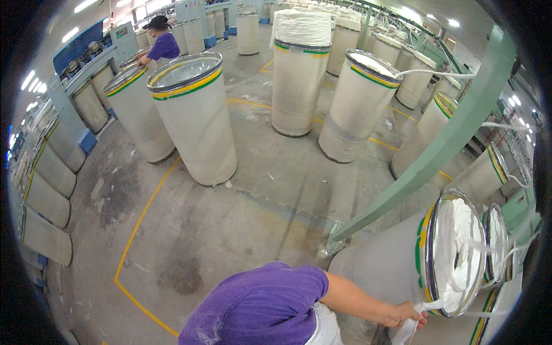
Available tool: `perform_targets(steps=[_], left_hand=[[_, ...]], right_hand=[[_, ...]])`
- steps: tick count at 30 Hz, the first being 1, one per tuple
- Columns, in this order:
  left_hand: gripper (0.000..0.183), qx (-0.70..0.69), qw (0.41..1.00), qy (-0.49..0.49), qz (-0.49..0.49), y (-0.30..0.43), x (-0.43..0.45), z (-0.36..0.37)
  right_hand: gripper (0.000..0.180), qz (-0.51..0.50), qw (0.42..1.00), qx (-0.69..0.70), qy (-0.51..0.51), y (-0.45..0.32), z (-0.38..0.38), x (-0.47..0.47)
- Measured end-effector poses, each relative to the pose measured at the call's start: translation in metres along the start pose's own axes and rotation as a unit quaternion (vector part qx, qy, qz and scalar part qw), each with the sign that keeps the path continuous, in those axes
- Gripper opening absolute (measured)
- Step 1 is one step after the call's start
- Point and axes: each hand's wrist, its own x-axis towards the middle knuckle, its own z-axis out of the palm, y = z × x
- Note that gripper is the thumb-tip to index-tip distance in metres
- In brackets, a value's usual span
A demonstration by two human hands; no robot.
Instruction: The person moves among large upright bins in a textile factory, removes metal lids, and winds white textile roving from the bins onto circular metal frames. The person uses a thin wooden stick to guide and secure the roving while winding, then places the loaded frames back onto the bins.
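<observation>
My left hand reaches out from a purple sleeve, its fingers closed around a soft white fibre sliver. The sliver runs over the rim of a tall pale sliver can beside the hand. Coiled white sliver fills this can, with a hollow at its centre. Below my fingers the held strand hangs toward the bottom edge of the picture. My right hand is out of view.
A slanting green post stands beside the can. More sliver cans adjoin it at right, with strands rising from them. Two cans stand at upper left, near a co-worker in purple. One tall can is heaped with sliver. Yellow lines mark the floor.
</observation>
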Motion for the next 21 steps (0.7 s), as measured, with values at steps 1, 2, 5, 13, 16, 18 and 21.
perform_targets(steps=[1, 2, 5, 13, 16, 18, 21], left_hand=[[0.017, -0.006, 1.000, -0.006, 0.003, -0.002, 0.003, -0.002], [0.017, -0.013, 1.000, -0.008, 0.000, -0.004, 0.006, -0.003], [0.017, -0.036, 0.999, -0.007, -0.012, -0.002, 0.008, -0.004], [0.024, -0.175, 0.983, -0.015, -0.052, 0.015, -0.018, 0.016], [0.030, -0.237, 0.970, 0.023, -0.051, 0.024, -0.024, 0.023], [0.030, -0.192, 0.980, 0.036, -0.040, 0.027, -0.026, 0.026], [0.028, -0.170, 0.984, 0.006, -0.048, 0.035, -0.028, 0.029]], right_hand=[[0.029, 0.042, 0.999, 0.008, 0.014, -0.011, -0.003, 0.001], [0.029, 0.084, 0.996, 0.017, 0.027, -0.020, -0.006, 0.004], [0.025, 0.053, 0.997, 0.054, 0.028, -0.034, -0.009, 0.006], [0.021, 0.068, 0.993, 0.084, -0.055, 0.010, 0.027, 0.023], [0.011, -0.034, 0.998, -0.023, 0.045, 0.013, 0.025, 0.007], [0.010, 0.019, 0.999, -0.003, 0.049, 0.009, 0.022, 0.004], [0.013, 0.089, 0.995, -0.024, 0.047, -0.009, 0.018, 0.003]])
